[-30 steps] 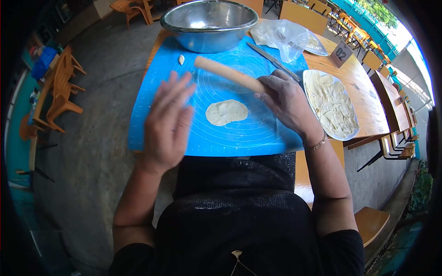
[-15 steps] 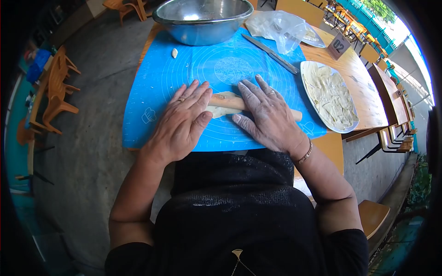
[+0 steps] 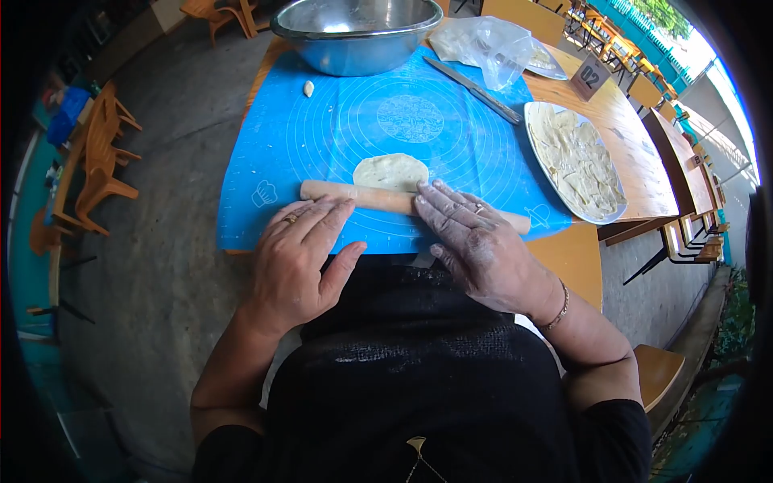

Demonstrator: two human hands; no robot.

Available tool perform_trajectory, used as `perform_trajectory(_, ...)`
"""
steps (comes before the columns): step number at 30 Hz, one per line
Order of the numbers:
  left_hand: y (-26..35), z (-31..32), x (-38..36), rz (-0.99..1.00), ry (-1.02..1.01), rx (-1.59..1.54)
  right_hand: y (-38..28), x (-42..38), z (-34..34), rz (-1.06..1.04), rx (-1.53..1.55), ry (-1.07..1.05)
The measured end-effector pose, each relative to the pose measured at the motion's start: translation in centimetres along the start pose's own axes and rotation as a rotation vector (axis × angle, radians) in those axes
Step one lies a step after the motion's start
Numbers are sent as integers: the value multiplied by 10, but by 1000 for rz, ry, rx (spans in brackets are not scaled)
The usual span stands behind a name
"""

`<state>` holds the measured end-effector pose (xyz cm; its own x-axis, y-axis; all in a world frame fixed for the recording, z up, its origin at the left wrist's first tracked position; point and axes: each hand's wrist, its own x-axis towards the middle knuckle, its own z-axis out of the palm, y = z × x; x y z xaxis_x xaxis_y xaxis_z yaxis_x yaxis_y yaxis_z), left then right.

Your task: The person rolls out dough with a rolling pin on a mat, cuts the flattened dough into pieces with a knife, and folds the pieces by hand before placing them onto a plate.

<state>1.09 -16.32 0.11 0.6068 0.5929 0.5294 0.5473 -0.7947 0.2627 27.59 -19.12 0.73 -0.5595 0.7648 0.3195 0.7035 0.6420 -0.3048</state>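
A wooden rolling pin (image 3: 382, 199) lies across the near part of the blue mat (image 3: 266, 145). Behind it, partly covered by the pin, is a flat round of pale dough (image 3: 392, 171). My left hand (image 3: 302, 258) rests its fingertips on the left part of the pin, thumb held apart. My right hand (image 3: 483, 245), dusted with flour, lies with spread fingers over the right part. Neither hand wraps round the pin. Farther off on the mat is a small dough lump (image 3: 308, 88).
A steel bowl (image 3: 354, 52) stands at the back. A knife (image 3: 475, 88) lies right of centre, beside a clear plastic bag (image 3: 487, 48). An oval plate (image 3: 573, 165) of flat dough pieces is at the right, with a number sign (image 3: 590, 76) behind it.
Both hands and the rolling pin have moved toward my body. More of the dough round shows behind the pin, and the pin's left end has come into sight.
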Motion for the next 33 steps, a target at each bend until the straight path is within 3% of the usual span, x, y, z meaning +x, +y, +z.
perform_trajectory(2, 3, -2, -2, -125, -16, -17, 1, -3, -1, -17, 62, 16)
perform_trajectory(5, -1, -3, 2, -29, 178, -76, 4, -6, 2, -41, 134, 97)
perform_trajectory(14, -15, -26, 15, 16, 494, -152, -2, 10, -3, -55, 248, 234)
perform_trajectory(17, -22, -19, 21, -108, 599, -227, 24, 32, -11, 148, 57, 312)
perform_trajectory(23, -22, -2, 51, -4, 272, -172, 94, 71, 3, 255, -72, 255)
perform_trajectory(25, -28, 5, 58, -1, 110, -183, 116, 83, -13, 282, -151, 275)
perform_trajectory(27, -28, 6, 66, 21, 77, -185, 141, 96, -28, 308, -227, 289)
perform_trajectory(29, -30, 9, 73, 48, 43, -190, 159, 107, -37, 460, -419, 41)
perform_trajectory(33, -44, 23, 79, 42, -28, -205, 171, 111, -27, 579, -526, -70)
